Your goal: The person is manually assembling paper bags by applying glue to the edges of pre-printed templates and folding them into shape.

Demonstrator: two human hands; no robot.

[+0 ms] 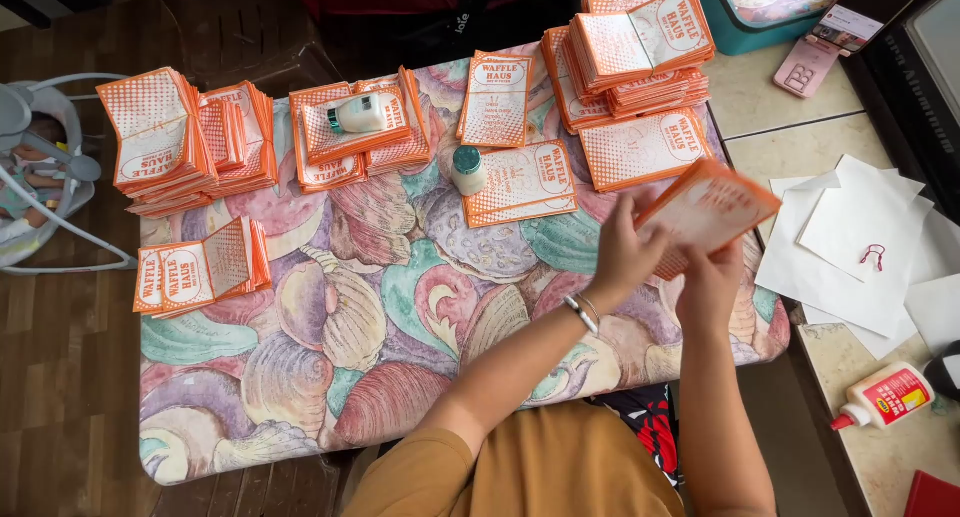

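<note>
My left hand [622, 252] and my right hand [710, 282] both grip a small batch of orange-and-white paper sleeves [712, 209] above the right part of the table. The batch is blurred and tilted. Just beyond it lies a flat pile of the same sleeves [640, 147]. A bracelet sits on my left wrist.
Several stacks of orange sleeves [160, 137] cover the shell-patterned tablecloth [350, 317]. Two small glue bottles [467, 170] rest among them. On the right counter are white paper sheets [850, 247], a white glue bottle with a red tip [885, 397] and a pink phone [805, 67]. A baby swing [40, 167] stands at left.
</note>
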